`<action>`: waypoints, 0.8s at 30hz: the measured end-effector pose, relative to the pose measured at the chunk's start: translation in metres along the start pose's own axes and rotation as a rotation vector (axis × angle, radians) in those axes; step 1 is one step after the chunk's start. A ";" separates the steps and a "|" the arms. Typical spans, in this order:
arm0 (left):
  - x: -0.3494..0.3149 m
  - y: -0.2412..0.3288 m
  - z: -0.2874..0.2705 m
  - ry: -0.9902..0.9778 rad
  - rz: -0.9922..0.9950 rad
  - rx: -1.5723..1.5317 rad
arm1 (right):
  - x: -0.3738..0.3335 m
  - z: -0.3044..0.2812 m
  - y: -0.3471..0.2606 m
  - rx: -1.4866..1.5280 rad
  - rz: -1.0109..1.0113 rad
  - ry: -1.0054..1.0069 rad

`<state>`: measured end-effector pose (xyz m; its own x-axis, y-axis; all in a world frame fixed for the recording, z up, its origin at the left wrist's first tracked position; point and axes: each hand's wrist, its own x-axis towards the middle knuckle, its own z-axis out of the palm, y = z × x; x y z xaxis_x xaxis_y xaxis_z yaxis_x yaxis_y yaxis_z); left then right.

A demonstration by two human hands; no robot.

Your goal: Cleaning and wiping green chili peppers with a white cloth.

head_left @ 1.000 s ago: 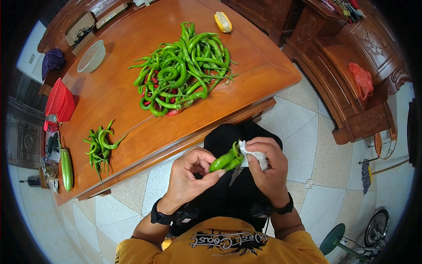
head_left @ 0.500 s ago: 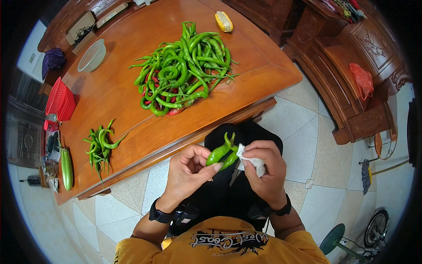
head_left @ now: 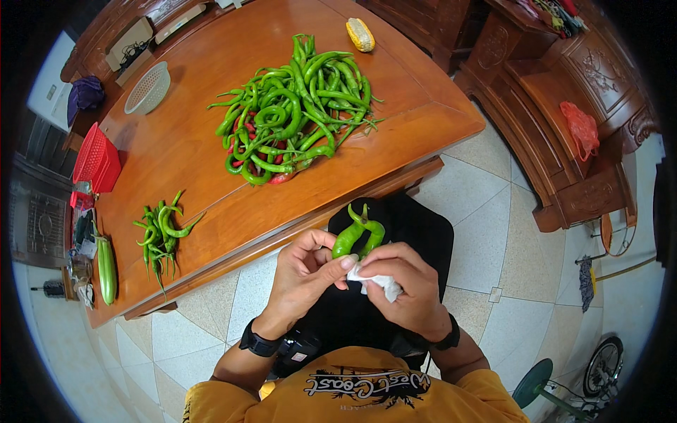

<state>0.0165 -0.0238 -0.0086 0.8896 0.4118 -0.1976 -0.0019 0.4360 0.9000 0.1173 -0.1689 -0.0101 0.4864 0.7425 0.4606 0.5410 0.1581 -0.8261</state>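
Above my lap, my left hand (head_left: 307, 271) pinches green chili peppers (head_left: 347, 240) between thumb and fingers, their stems pointing up and away from me. They look like two curved peppers side by side, though my fingers cover their lower ends. My right hand (head_left: 405, 285) is closed on a crumpled white tissue (head_left: 381, 283) and presses it against the lower part of the peppers. Beyond my hands, a large heap of green chili peppers (head_left: 303, 113) with some red ones among them lies on the wooden table (head_left: 211, 211). A smaller bunch of green peppers (head_left: 166, 229) lies to the left.
On the table's left side stand a red basket (head_left: 99, 158) and a pale oval colander (head_left: 148, 88). A long green gourd (head_left: 106, 271) lies at the left edge, a corn cob (head_left: 360, 34) at the far side. A carved wooden bench (head_left: 557, 134) stands right.
My right hand has moved left and toward me, taking the tissue from the upper right side of the peppers to their lower part. The peppers have tilted more upright in my left hand.
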 end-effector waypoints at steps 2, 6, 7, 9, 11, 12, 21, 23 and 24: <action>-0.001 -0.002 -0.002 -0.061 -0.008 0.036 | 0.001 -0.002 0.000 -0.082 0.003 0.102; -0.001 -0.004 0.002 -0.096 -0.039 0.104 | 0.004 -0.004 0.004 -0.151 0.012 0.206; -0.001 -0.005 0.002 -0.104 -0.039 0.082 | 0.004 -0.004 0.003 -0.152 0.012 0.206; 0.000 -0.004 0.002 -0.105 -0.047 0.081 | 0.004 -0.004 0.002 -0.123 -0.003 0.161; 0.000 -0.003 0.001 -0.106 -0.054 0.081 | 0.002 -0.004 0.002 -0.089 0.009 0.123; 0.000 -0.002 0.000 -0.105 -0.048 0.087 | 0.002 -0.004 0.002 -0.055 0.019 0.085; 0.001 0.000 -0.003 -0.026 -0.009 0.034 | -0.001 -0.010 0.006 -0.111 0.022 0.094; 0.001 0.000 -0.004 -0.007 0.003 0.017 | -0.001 -0.012 0.008 -0.160 0.021 0.131; 0.001 0.000 -0.004 0.004 -0.004 0.012 | -0.001 -0.013 0.010 -0.160 0.020 0.131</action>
<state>0.0149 -0.0203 -0.0107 0.8878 0.4131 -0.2028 0.0074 0.4277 0.9039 0.1308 -0.1769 -0.0146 0.5775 0.6517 0.4917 0.6275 0.0309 -0.7780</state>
